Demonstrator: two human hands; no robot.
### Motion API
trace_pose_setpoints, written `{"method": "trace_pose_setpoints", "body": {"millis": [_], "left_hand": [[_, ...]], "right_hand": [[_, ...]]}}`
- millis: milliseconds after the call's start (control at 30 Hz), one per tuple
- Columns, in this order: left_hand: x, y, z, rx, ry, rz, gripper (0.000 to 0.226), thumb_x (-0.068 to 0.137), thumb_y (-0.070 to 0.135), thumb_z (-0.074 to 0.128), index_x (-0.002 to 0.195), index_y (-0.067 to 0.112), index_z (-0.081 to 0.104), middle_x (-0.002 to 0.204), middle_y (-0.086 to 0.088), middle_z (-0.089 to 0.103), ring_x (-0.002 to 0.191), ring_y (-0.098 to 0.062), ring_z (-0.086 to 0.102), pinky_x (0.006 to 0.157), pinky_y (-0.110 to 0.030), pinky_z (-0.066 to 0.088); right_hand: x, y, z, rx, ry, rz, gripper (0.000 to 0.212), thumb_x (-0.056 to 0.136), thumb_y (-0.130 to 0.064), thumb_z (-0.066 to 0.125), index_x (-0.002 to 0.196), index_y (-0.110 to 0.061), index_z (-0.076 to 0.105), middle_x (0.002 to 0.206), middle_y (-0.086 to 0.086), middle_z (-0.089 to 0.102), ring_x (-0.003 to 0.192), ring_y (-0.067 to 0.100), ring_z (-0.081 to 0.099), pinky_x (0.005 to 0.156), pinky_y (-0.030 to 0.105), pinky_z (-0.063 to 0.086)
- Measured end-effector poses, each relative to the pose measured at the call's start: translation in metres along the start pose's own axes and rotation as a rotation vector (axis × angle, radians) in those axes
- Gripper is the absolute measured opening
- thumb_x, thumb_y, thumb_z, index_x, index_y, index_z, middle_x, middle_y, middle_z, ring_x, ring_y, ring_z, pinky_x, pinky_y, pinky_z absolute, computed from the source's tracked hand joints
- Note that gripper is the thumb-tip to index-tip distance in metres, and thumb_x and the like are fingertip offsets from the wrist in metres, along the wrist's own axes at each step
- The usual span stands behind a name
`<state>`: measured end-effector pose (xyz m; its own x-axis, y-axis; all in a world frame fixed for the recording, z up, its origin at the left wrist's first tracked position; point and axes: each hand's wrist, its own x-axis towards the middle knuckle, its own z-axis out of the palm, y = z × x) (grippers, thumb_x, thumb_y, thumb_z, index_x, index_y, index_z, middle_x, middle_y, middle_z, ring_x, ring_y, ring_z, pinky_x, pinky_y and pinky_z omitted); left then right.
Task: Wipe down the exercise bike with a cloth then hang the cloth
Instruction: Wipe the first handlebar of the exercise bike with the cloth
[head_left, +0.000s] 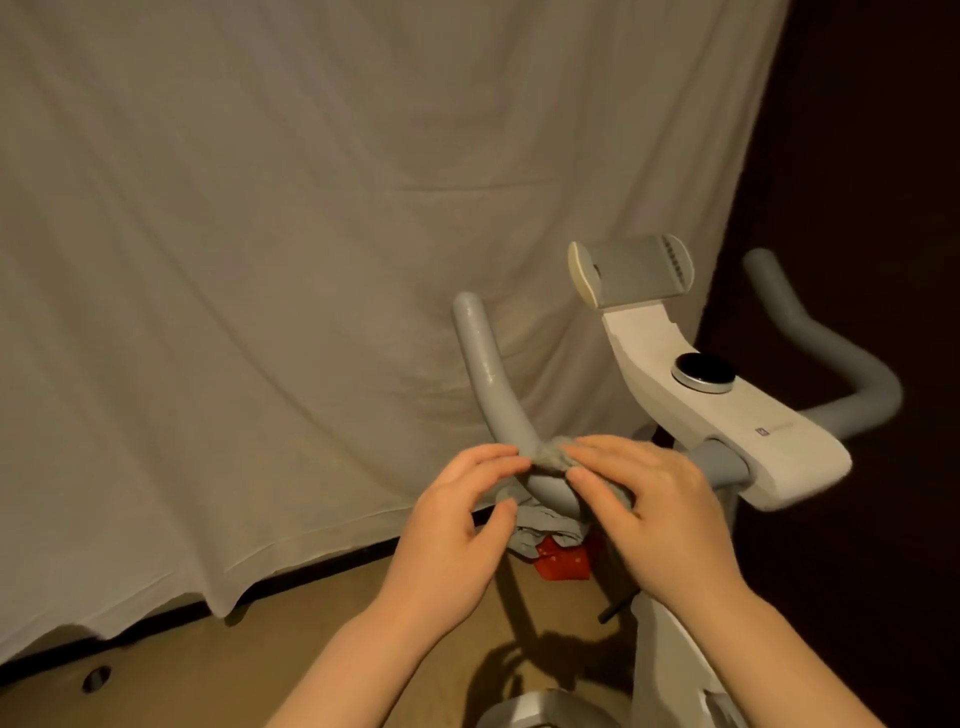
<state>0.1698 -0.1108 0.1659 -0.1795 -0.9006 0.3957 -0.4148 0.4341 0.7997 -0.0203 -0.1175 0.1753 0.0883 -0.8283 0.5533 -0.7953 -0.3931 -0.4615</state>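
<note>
Both my hands, left hand (457, 525) and right hand (660, 514), seemingly pinch a crumpled grey cloth (550, 460) draped over the grey curved foam handlebar (493, 384)

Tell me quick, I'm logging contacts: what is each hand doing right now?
Left hand: pinches the crumpled grey cloth draped over the grey curved handlebar.
Right hand: fingers curled over the same cloth, pressing it onto the bar.
</note>
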Motion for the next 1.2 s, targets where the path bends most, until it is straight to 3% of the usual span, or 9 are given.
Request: {"method": "trace_pose_setpoints", "body": {"millis": [100,233,333,467,600,767,900,1033,1200], "left_hand": [[0.004,-0.006,-0.001,0.038,-0.01,0.068,0.035,0.091,0.009,0.061,0.118,0.032,0.065,0.128,0.026,0.052,0.125,0.008,0.041,0.098,-0.002,0.028],[0.013,-0.014,-0.004,0.07,-0.064,0.147,0.034,0.091,0.01,0.062,0.118,0.03,0.065,0.127,0.026,0.054,0.126,0.005,0.042,0.104,-0.007,0.029],[0.023,-0.018,-0.002,0.1,-0.081,0.212,0.028,0.092,0.022,0.06,0.117,0.032,0.065,0.128,0.024,0.055,0.128,0.005,0.041,0.109,-0.021,0.031],[0.037,-0.02,0.006,0.172,-0.077,0.257,0.03,0.09,0.043,0.047,0.115,0.038,0.063,0.125,0.024,0.057,0.13,0.003,0.039,0.114,-0.038,0.029],[0.041,-0.013,0.021,0.219,-0.123,0.306,0.025,0.092,0.035,0.043,0.104,0.04,0.064,0.111,0.025,0.061,0.126,0.005,0.04,0.118,-0.033,0.013],[0.043,-0.015,0.028,0.168,-0.125,0.331,0.023,0.09,0.051,0.039,0.096,0.047,0.06,0.102,0.031,0.06,0.121,0.011,0.04,0.118,-0.034,0.012],[0.046,-0.017,0.029,0.138,-0.111,0.322,0.022,0.088,0.053,0.04,0.091,0.049,0.061,0.098,0.033,0.062,0.12,0.013,0.04,0.117,-0.034,0.012],[0.047,-0.018,0.029,0.125,-0.117,0.336,0.021,0.087,0.053,0.042,0.092,0.05,0.062,0.099,0.034,0.061,0.121,0.012,0.041,0.117,-0.032,0.012],[0.046,-0.018,0.03,0.127,-0.095,0.334,0.022,0.086,0.053,0.043,0.091,0.049,0.064,0.096,0.038,0.059,0.119,0.012,0.042,0.117,-0.026,0.009]], "right_hand": [[-0.011,-0.021,0.024,-0.044,0.227,0.082,0.027,0.091,-0.033,0.055,0.11,-0.025,0.073,0.108,-0.011,0.068,0.103,0.009,0.057,0.088,0.035,0.048],[-0.012,-0.005,0.023,-0.179,0.252,0.014,0.029,0.094,-0.035,0.051,0.11,-0.024,0.072,0.11,-0.009,0.067,0.105,0.013,0.058,0.09,0.031,0.041],[-0.014,-0.01,0.024,-0.103,0.35,0.219,0.031,0.094,-0.037,0.048,0.107,-0.021,0.072,0.109,-0.008,0.066,0.109,0.015,0.056,0.093,0.035,0.041],[-0.017,-0.006,0.024,-0.22,0.231,0.083,0.028,0.095,-0.039,0.048,0.106,-0.028,0.071,0.107,-0.014,0.065,0.109,0.008,0.052,0.095,0.029,0.033],[-0.014,0.001,0.019,-0.138,0.408,0.337,0.03,0.094,-0.041,0.048,0.105,-0.027,0.072,0.112,-0.013,0.063,0.114,0.009,0.048,0.098,0.037,0.035],[-0.017,0.014,0.014,-0.195,0.315,0.112,0.029,0.095,-0.038,0.048,0.108,-0.027,0.072,0.113,-0.014,0.066,0.113,0.005,0.052,0.098,0.034,0.037],[-0.011,0.009,0.028,0.04,0.606,0.422,0.027,0.095,-0.035,0.05,0.113,-0.029,0.07,0.122,-0.015,0.06,0.124,0.005,0.045,0.106,0.034,0.037],[-0.013,0.018,0.028,-0.023,0.479,0.277,0.031,0.097,-0.038,0.047,0.114,-0.027,0.07,0.123,-0.014,0.062,0.123,0.006,0.048,0.105,0.036,0.038],[-0.004,0.002,0.036,0.141,0.725,0.517,0.027,0.097,-0.031,0.05,0.115,-0.026,0.07,0.128,-0.014,0.058,0.128,0.007,0.042,0.109,0.03,0.032]]}}
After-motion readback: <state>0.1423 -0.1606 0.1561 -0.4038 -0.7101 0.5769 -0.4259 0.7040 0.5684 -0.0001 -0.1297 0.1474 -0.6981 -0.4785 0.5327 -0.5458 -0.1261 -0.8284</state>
